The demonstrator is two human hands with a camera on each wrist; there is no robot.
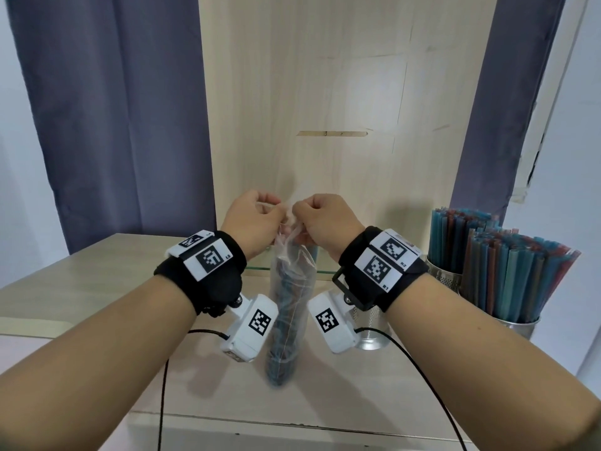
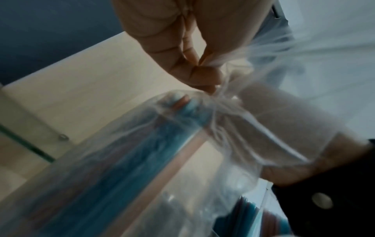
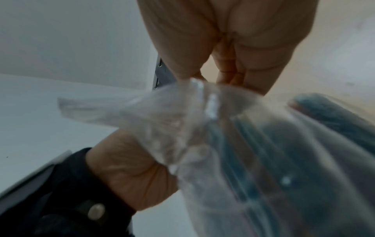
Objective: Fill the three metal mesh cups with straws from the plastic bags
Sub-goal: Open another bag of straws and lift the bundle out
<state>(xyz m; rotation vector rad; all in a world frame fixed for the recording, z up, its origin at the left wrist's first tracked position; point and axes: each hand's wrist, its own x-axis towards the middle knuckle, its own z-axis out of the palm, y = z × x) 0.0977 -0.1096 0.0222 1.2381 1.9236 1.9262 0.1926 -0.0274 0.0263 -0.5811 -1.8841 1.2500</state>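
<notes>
A clear plastic bag (image 1: pixel 287 307) of blue and red straws hangs above the table between my wrists. My left hand (image 1: pixel 257 219) and right hand (image 1: pixel 320 216) both pinch its gathered top, close together. In the left wrist view my left fingers (image 2: pixel 201 75) pinch the bag's twisted neck (image 2: pixel 221 102) above the blue straws (image 2: pixel 154 144). In the right wrist view my right fingers (image 3: pixel 229 75) hold the crumpled plastic (image 3: pixel 182 115). Two metal mesh cups (image 1: pixel 517 320) (image 1: pixel 445 275) at the right stand full of straws (image 1: pixel 507 275). A third metal cup (image 1: pixel 374 330) sits behind my right wrist, mostly hidden.
The pale wooden table (image 1: pixel 97 288) runs to a front edge near me. A wooden panel (image 1: pixel 325 92) stands at the back between purple curtains (image 1: pixel 113 109). A glass strip (image 1: pixel 260 271) lies behind the bag. Black cables (image 1: pixel 162 402) trail from both wrist cameras.
</notes>
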